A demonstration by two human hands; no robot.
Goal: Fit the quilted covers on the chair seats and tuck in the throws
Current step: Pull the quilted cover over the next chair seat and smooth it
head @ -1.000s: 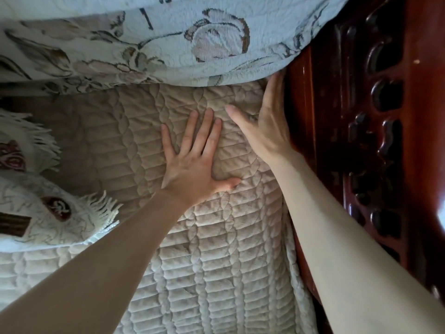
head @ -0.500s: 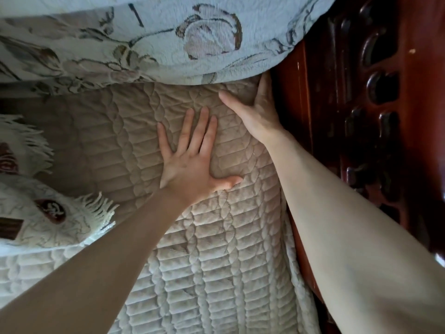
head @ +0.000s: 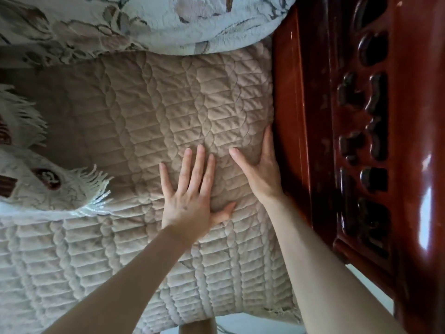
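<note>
Left hand [head: 190, 201], fingers straight, presses flat on the cover [head: 168, 104]; right hand [head: 261, 174], fingers straight, lies along the cover's edge beside the armrest [head: 313, 116]; cover under both palms, apparently nearly fitted; throw [head: 144, 22] beyond the fingertips, seemingly left to tuck.

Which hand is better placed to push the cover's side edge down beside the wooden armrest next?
Right, most likely. The right hand lies along the side edge of the quilted cover, fingers straight and next to the wooden armrest. The left hand rests flat further in, where it can pin the cover.
</note>
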